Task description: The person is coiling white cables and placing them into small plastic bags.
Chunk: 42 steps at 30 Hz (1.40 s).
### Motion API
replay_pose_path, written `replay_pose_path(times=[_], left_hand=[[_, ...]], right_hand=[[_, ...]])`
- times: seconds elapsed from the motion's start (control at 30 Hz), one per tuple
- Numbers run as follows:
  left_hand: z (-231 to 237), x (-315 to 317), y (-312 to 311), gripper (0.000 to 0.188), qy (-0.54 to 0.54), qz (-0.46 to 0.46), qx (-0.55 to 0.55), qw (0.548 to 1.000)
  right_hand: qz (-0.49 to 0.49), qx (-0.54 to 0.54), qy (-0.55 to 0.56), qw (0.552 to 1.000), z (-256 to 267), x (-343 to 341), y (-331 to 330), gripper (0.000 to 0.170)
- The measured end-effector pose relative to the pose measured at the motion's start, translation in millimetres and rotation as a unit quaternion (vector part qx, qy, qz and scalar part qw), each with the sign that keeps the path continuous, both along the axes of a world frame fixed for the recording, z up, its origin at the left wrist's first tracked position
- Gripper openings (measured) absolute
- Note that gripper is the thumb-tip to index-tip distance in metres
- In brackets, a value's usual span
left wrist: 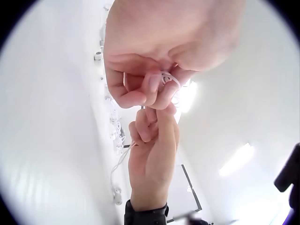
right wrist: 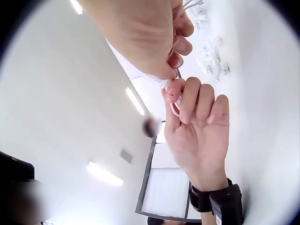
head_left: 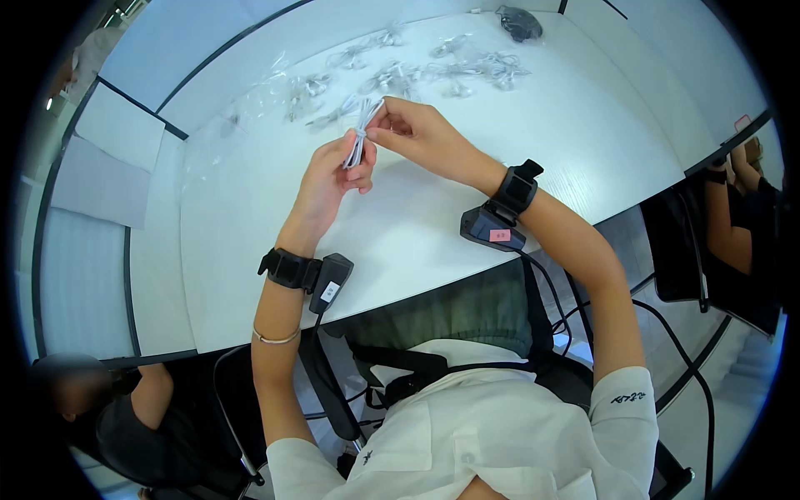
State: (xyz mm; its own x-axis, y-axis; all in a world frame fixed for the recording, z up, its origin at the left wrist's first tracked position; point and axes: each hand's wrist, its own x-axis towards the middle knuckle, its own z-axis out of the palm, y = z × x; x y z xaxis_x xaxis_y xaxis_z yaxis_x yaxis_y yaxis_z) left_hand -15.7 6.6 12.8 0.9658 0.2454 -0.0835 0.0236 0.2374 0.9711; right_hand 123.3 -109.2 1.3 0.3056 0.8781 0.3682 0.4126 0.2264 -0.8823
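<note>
A coiled white cable, bundled around its middle, is held up above the table. My left hand grips the lower part of the coil, fingers curled round it. From the other side, my right hand pinches at the middle of the bundle with thumb and forefinger. In the left wrist view, a cable loop shows between the left fingers, and the right fingertips meet them just below. The right wrist view has the left hand wrapped around the coil, its thumb tip beside the right thumb. Curled fingers hide much of the cable.
Several white cables in clear plastic bags lie across the back of the white table. A dark bundle sits at the far right corner. Low partitions edge the table. Other people sit to both sides.
</note>
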Motion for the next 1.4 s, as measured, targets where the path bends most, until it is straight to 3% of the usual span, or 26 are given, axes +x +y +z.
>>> replay_pose_path(times=[0.1,0.2,0.5,0.7,0.8,1.1,1.2,1.4], left_hand=[[4,1,-5,0.038,0.000,0.018,0.012,1.000],[-2,0,4,0.033,-0.002,-0.023,0.021,1.000],[3,3,-5,0.024,0.017,0.053,0.054,0.997],[-14,10,1,0.020,-0.076,0.085,0.211,0.971],[-18,9,2,0.023,-0.054,0.120,0.242,0.961],[-7,7,-3,0.026,-0.054,0.105,0.278,0.953],[-11,8,1,0.024,-0.038,0.131,0.149,0.979],[-15,11,0,0.020,-0.052,0.157,0.057,0.985]], right_hand=[[0.003,-0.014,0.015,1.000,0,-2,-1,0.015],[0.008,-0.014,0.012,1.000,-6,0,2,0.015],[-0.042,-0.018,-0.047,0.998,-11,-2,5,0.020],[0.005,0.001,0.021,1.000,-11,-8,5,0.017],[0.004,-0.012,0.002,1.000,-10,-9,6,0.014],[0.005,-0.031,-0.006,1.000,-2,-9,2,0.013],[0.001,-0.025,-0.001,1.000,1,-12,2,0.013],[-0.031,-0.017,-0.040,0.999,6,-15,1,0.014]])
